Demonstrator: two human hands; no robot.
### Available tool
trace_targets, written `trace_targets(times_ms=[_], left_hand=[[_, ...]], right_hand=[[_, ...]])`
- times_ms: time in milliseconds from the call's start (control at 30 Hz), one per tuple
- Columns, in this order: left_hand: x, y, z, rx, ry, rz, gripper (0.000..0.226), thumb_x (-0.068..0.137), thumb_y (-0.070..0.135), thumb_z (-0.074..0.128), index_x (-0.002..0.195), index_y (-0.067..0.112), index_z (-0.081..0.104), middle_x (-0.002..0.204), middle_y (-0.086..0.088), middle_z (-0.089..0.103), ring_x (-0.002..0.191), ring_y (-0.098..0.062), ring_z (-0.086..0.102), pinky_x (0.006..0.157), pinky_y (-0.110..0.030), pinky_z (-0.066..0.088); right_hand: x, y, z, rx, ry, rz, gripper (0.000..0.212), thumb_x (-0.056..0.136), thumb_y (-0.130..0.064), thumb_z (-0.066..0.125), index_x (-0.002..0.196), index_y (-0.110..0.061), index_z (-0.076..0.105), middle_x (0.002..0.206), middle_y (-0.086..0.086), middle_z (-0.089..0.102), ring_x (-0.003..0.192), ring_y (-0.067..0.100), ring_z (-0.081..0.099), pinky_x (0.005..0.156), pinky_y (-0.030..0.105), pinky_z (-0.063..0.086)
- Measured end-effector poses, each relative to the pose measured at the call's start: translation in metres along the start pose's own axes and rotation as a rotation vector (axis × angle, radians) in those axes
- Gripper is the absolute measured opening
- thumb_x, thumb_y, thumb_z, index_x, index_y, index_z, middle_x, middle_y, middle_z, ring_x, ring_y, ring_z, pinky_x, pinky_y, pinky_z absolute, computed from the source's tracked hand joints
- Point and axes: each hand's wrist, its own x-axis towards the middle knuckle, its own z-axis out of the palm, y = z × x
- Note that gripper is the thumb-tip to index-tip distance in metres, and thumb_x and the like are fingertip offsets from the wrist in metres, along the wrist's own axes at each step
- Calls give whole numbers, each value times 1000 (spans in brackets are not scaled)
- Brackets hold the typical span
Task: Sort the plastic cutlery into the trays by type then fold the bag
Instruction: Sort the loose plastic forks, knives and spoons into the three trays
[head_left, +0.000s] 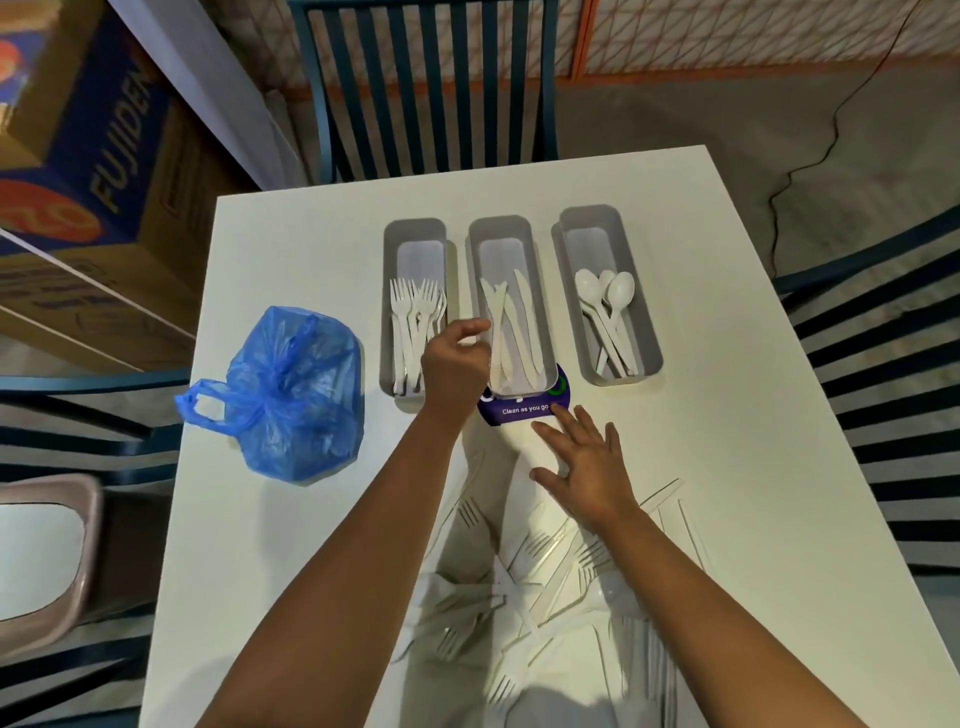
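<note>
Three grey trays stand in a row on the white table. The left tray holds forks, the middle tray holds knives, and the right tray holds spoons. My left hand hovers between the fork tray and the knife tray with its fingers curled; I cannot see whether it pinches a piece. My right hand lies flat with fingers spread, just in front of the trays. Loose white cutlery is piled near the table's front edge. A crumpled blue plastic bag sits at the left.
A purple card reading "Clean as you go" lies under the knife tray's near end. Dark slatted chairs stand at the far side, right and left. A cardboard box and a pink bin are left of the table.
</note>
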Motion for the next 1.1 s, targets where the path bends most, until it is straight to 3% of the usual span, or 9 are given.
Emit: trace_targets(times_ms=[100, 233, 367, 500, 600, 667, 833, 900, 1100], left_hand=[[-22, -20, -14, 37, -14, -44, 22, 90, -3, 50, 108, -4, 63, 106, -7, 63, 81, -1, 60, 66, -3, 45], [-48, -56, -32, 188, -94, -138, 18, 90, 7, 59, 106, 6, 66, 107, -5, 67, 88, -12, 61, 67, 0, 43], [-72, -85, -49, 452, -188, -120, 21, 93, 13, 52, 108, 9, 67, 115, -3, 67, 103, -15, 62, 92, -13, 37], [-94, -98, -61, 568, -204, -129, 24, 94, 14, 50, 112, 13, 65, 117, -3, 66, 107, -18, 62, 102, -28, 42], [-107, -105, -65, 633, -199, -87, 23, 95, 23, 51, 111, 14, 64, 114, -3, 67, 103, -17, 62, 98, -24, 43], [-117, -109, -68, 668, -185, -52, 23, 94, 28, 51, 109, 14, 62, 110, -3, 66, 100, -16, 62, 92, -19, 42], [-133, -111, -73, 722, -171, -17, 27, 90, 26, 57, 114, 14, 60, 113, -3, 62, 103, -18, 60, 87, -21, 44], [-136, -115, -74, 728, -142, -10, 28, 89, 25, 60, 115, 15, 61, 116, -2, 62, 104, -18, 60, 88, -22, 45], [-141, -115, -76, 745, -48, 49, 26, 90, 27, 59, 108, 12, 68, 106, -5, 69, 93, -19, 66, 72, -17, 41]], right_hand=[[1, 1, -1, 22, -1, 5, 60, 90, -51, 49, 144, -34, 31, 158, -6, 14, 147, 19, 6, 117, 46, 1], [-1, -2, -4, 57, -5, 24, 59, 89, -46, 54, 143, -33, 34, 157, -6, 16, 146, 18, 7, 117, 45, 2], [-8, -12, -12, 127, -24, 48, 46, 89, -35, 57, 134, -26, 50, 154, 2, 28, 143, 21, 21, 117, 40, 16], [-29, -37, -12, 232, 67, 82, 30, 87, -21, 57, 115, -15, 65, 125, 5, 55, 117, 23, 47, 97, 30, 39], [-47, -60, -8, 255, -58, 95, 24, 86, -23, 57, 107, -14, 66, 112, 7, 58, 108, 25, 52, 92, 35, 44], [-55, -71, -5, 240, -154, 85, 15, 84, -29, 60, 91, -16, 63, 103, 6, 59, 100, 25, 56, 87, 33, 46], [-69, -87, 3, 160, -243, 107, 27, 80, -36, 64, 67, -23, 45, 83, 0, 53, 83, 22, 56, 64, 26, 40], [-72, -92, 6, 111, -280, 141, 24, 79, -31, 65, 68, -21, 46, 82, 0, 52, 80, 21, 55, 59, 24, 36], [-78, -96, 14, 151, -272, 218, 2, 76, -15, 63, 76, -17, 63, 89, 8, 64, 91, 25, 63, 67, 24, 39]])
